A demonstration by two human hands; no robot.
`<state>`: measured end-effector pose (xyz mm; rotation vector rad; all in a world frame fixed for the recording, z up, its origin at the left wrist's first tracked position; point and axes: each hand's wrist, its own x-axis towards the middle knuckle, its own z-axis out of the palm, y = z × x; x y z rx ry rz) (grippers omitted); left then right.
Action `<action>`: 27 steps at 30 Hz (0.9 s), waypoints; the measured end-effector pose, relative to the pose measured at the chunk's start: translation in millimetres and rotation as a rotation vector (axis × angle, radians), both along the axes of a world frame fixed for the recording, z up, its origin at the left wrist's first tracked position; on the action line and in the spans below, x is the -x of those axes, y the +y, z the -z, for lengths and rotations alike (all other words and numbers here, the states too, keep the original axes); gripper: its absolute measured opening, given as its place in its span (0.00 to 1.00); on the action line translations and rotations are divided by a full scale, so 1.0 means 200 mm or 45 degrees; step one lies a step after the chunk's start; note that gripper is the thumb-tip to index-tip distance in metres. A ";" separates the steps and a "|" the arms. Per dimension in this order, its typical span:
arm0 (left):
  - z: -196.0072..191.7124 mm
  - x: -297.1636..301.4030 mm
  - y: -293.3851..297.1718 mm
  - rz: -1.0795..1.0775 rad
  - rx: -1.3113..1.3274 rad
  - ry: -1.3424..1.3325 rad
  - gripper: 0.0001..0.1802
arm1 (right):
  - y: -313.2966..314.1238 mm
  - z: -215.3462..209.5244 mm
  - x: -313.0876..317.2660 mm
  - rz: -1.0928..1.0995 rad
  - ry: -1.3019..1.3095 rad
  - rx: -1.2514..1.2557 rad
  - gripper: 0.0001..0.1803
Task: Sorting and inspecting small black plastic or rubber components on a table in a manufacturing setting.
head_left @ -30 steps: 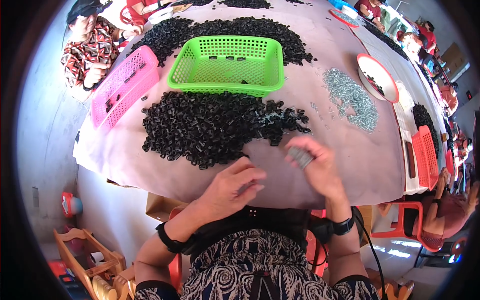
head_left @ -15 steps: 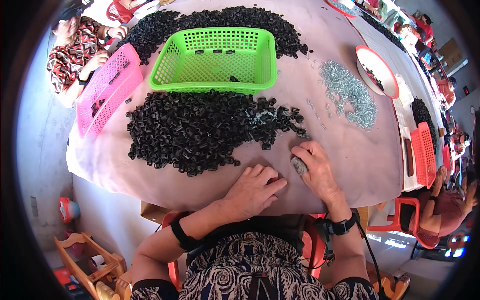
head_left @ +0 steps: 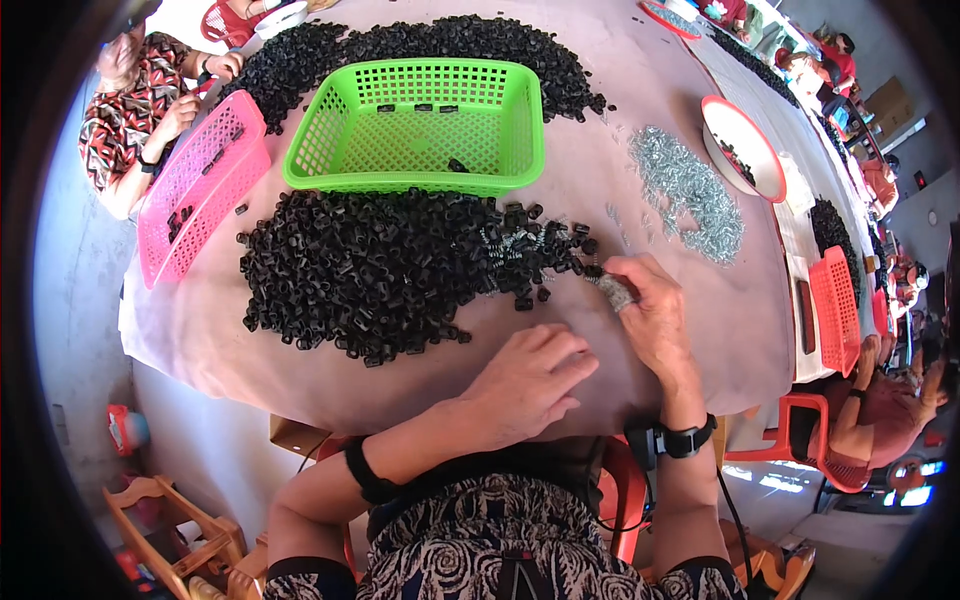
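Black plastic pieces (head_left: 370, 270) lie heaped in a broad pile near the table's (head_left: 700, 330) front edge, and the right hand (head_left: 650, 310) reaches to the pile's right fringe, fingers pinched narrowly around a small silvery bundle (head_left: 616, 293) with its fingertips touching the loose outlying pieces. The left hand (head_left: 530, 380) rests on the cloth close to the front edge, fingers loosely curled and holding nothing visible. Behind the pile stands a green mesh basket (head_left: 420, 180), nearly bare inside, with a second black heap (head_left: 440, 45) beyond it toward the far edge. A pink basket (head_left: 205, 190) sits at the left edge. Silvery metal bits (head_left: 690, 195) spread toward the right, beside a white bowl with a red rim (head_left: 745, 145).
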<state>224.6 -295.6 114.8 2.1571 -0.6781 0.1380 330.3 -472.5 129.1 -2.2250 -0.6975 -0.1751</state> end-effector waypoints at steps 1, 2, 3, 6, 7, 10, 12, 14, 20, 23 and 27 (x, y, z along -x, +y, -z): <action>0.04 0.00 -0.02 0.049 -0.092 -0.070 0.27 | 0.02 0.02 -0.02 -0.009 -0.004 0.003 0.14; 0.08 0.00 -0.05 0.105 -0.181 -0.143 0.28 | 0.03 0.04 -0.04 -0.027 -0.089 0.100 0.14; 0.10 0.01 -0.07 0.105 -0.313 -0.183 0.29 | 0.05 0.05 -0.05 -0.045 -0.174 0.196 0.13; 0.10 0.03 -0.07 0.081 -0.282 -0.175 0.29 | 0.09 0.06 -0.06 -0.006 -0.121 0.217 0.13; 0.10 0.03 -0.06 0.073 -0.282 -0.175 0.29 | 0.10 0.05 -0.06 -0.014 -0.122 0.217 0.13; 0.11 0.01 -0.03 0.131 -0.158 -0.123 0.26 | 0.11 0.02 -0.08 -0.016 0.023 0.238 0.11; 0.12 0.00 -0.01 0.115 0.224 0.141 0.20 | 0.12 0.01 -0.10 -0.029 0.097 0.325 0.09; 0.07 -0.01 0.01 0.072 0.364 0.288 0.17 | 0.11 0.03 -0.12 -0.046 0.101 0.311 0.11; 0.11 -0.05 0.03 -0.145 0.711 0.452 0.09 | 0.09 0.07 -0.08 -0.077 0.204 -0.063 0.14; 0.13 -0.07 0.02 -0.238 1.017 0.451 0.11 | 0.07 0.09 -0.04 -0.196 0.419 -0.478 0.15; 0.08 -0.10 0.03 -0.316 1.202 0.534 0.14 | 0.08 0.07 0.02 -0.400 0.667 -0.694 0.15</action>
